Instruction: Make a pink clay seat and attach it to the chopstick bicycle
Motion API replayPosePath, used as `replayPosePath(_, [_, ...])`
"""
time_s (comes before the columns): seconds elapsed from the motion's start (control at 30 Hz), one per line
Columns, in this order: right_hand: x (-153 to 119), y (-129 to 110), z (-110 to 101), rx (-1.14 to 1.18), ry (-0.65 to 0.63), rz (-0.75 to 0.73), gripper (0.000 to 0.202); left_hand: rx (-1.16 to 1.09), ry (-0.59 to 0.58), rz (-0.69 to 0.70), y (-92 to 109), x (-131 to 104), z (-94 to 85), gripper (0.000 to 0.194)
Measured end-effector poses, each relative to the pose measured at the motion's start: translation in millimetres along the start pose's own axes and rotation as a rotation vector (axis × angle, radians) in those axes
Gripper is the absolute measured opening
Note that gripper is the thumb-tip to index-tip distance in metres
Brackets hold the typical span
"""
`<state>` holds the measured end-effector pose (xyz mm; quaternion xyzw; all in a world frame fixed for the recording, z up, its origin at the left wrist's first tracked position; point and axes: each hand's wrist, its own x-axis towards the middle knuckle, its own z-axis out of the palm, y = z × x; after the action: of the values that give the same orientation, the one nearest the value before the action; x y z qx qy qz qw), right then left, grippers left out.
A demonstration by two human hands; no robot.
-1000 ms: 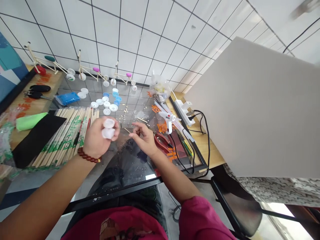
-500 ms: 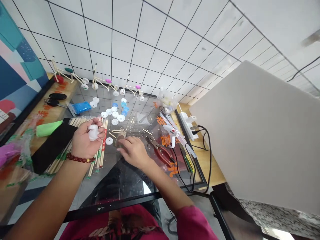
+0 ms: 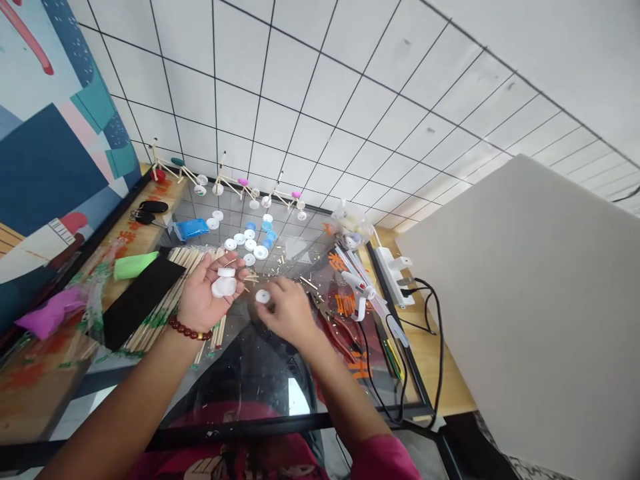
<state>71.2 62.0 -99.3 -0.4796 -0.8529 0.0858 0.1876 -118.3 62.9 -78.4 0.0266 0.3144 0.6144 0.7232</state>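
Holding: left hand point(image 3: 204, 301), palm up with a red-brown bead bracelet point(image 3: 189, 329) at the wrist, cradles two white round plastic caps point(image 3: 224, 283) in loosely curled fingers.
Right hand: right hand point(image 3: 286, 312) lies palm down on the glass-topped bench point(image 3: 260, 373), fingertips pinching a white round plastic disc point(image 3: 263, 297) that seems to rest on the glass; the grip is partly hidden.
Left of hands: bundle of paper-wrapped wooden chopsticks point(image 3: 170, 303), overlapping a black flat sheet point(image 3: 137, 303).
Right of hands: red-handled pliers point(image 3: 333, 327), white hot-glue gun point(image 3: 363, 293), white power strip point(image 3: 395, 273).
Farther: loose white and blue caps point(image 3: 253, 240).
Farthest: three stick-built bicycle models point(image 3: 235, 187) against the tiled wall.
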Motion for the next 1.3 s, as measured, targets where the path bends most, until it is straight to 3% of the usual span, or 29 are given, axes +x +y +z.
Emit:
replayPosePath(0.1, [-22.2,29.3,-27.9,0.218,0.243,0.177,0.022,0.049,-0.012,0.013,-2.9,2.0,-2.1,0.034])
replayPosePath(0.17, [-32.1,43.0,-46.5,0.345,0.523,0.333,0.025,0.069,0.004,0.080,-6.2,1.4,-2.4,0.026])
replayPosePath(0.27, [-24.5,45.3,-67.9,0.447,0.831,0.334,0.027,0.168,-0.035,0.211,-17.2,-6.5,0.3,0.019])
replayPosePath(0.3, [-14.2,41.9,-70.7,0.451,0.806,0.296,0.027,0.240,-0.073,0.222,-23.5,-10.9,1.5,0.020])
replayPosePath(0.37, [15.8,32.3,-67.1,0.395,0.585,0.191,0.024,0.428,-0.159,0.153,-40.2,-20.5,2.8,0.024])
replayPosePath(0.43, [51.6,22.3,-52.5,0.290,0.323,0.072,0.028,0.604,-0.219,0.012,-59.5,-28.3,0.7,0.029])
replayPosePath(0.53, [95.5,9.8,-23.8,0.085,-0.013,-0.020,0.031,0.885,-0.262,-0.059,-83.9,-32.3,-9.2,0.034])
replayPosePath(0.7, [119.3,2.2,5.8,-0.184,-0.366,-0.215,0.027,1.029,-0.208,-0.013,-98.0,-28.6,-23.8,0.036])
replayPosePath(0.77, [122.8,6.4,12.5,-0.216,-0.380,-0.227,0.031,1.036,-0.205,-0.019,-98.3,-27.7,-25.5,0.035])
replayPosePath(0.9, [129.2,24.4,18.6,-0.095,-0.256,-0.158,0.048,1.125,-0.235,0.016,-98.8,-27.1,-28.1,0.034])
replayPosePath(1.03, [128.4,48.2,11.0,0.041,-0.167,0.235,0.085,1.187,-0.267,0.060,-100.4,-26.8,-30.9,0.030])
replayPosePath(1.13, [132.9,59.3,8.7,0.098,-0.245,0.468,0.100,1.169,-0.259,0.054,-100.8,-26.2,-30.4,0.028])
replayPosePath(1.3, [157.2,53.3,25.7,0.214,-0.287,0.408,0.088,1.169,-0.251,0.057,-99.8,-26.0,-28.0,0.027])
